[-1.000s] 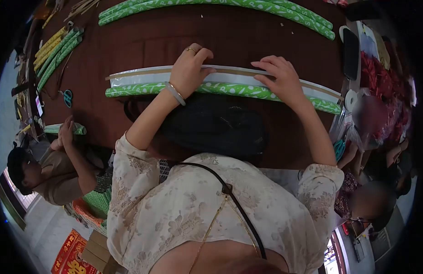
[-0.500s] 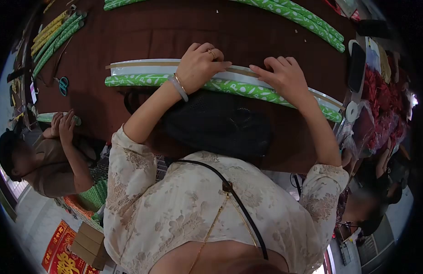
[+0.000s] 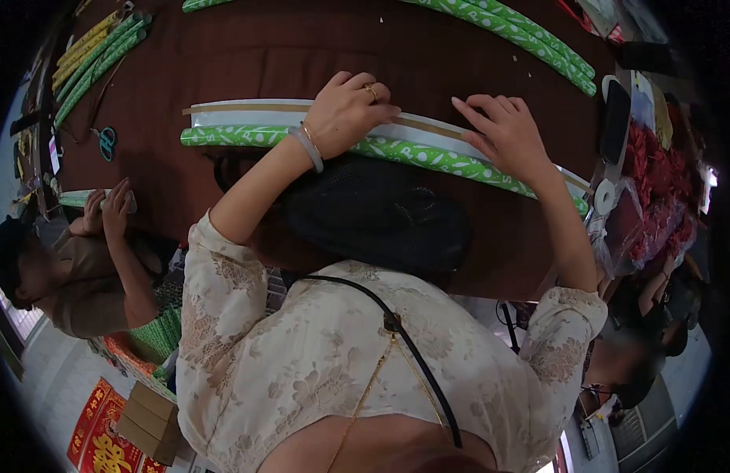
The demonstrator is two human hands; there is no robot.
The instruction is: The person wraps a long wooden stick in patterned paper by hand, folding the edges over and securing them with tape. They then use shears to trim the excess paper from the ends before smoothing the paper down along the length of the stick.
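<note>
A green roll of patterned wrapping paper (image 3: 246, 136) lies across the table in front of me. Its white flap (image 3: 254, 117) is unrolled along the far side, with a narrow brown tape strip (image 3: 428, 126) near the edge. My left hand (image 3: 349, 110), wearing a ring and bracelets, rests over the middle of the paper, fingers curled and thumb pressed at the flap's edge. To its right, my right hand (image 3: 507, 135) hovers at the strip with thumb and fingers apart; its palm side is hidden.
A black bag (image 3: 373, 213) lies between the roll and my body. Teal scissors (image 3: 106, 143) and yellow and green rolls (image 3: 100, 67) lie to the left. More green rolls (image 3: 522, 39) lie at the back. A white tape roll (image 3: 604, 195) sits at right. Co-workers sit on both sides.
My right hand has slid right along the strip, and its fingers have spread apart. The left hand stays nearly in place on the paper.
</note>
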